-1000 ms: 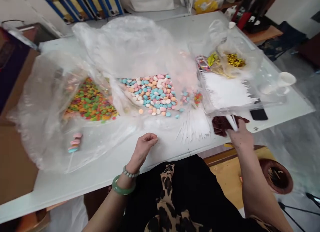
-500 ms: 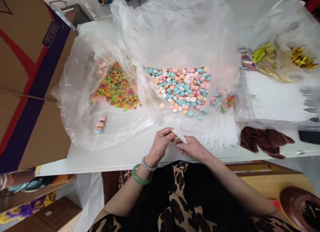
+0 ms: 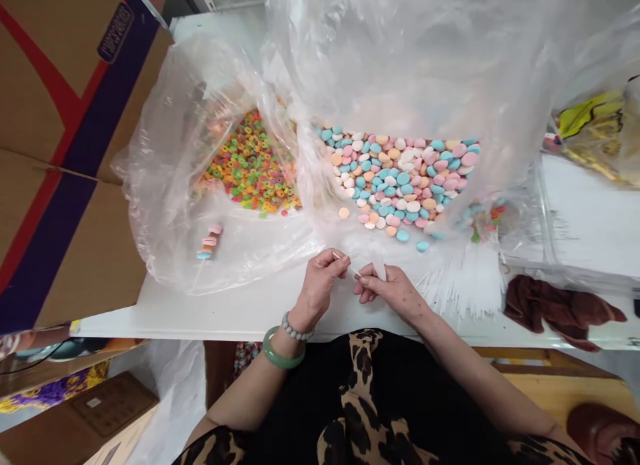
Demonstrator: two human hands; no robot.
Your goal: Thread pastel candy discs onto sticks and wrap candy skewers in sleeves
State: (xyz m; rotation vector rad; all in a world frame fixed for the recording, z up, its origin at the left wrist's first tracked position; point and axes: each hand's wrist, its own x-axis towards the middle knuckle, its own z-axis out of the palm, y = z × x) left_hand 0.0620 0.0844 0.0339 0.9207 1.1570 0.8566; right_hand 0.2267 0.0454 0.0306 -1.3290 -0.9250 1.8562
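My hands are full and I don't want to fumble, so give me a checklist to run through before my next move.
1. Stick held by left hand and right hand: ok.
2. Right hand holding nothing else: not ok; a white piece is there too.
3. Discs showing at the bag opening: ok.
4. Rings showing: ok.
5. Cloth clear of both hands: ok.
6. Stick tips undamaged: cannot tell, too small.

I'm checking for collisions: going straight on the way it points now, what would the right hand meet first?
The right hand would probably meet the left hand, across the white stick between them; depth is unclear.
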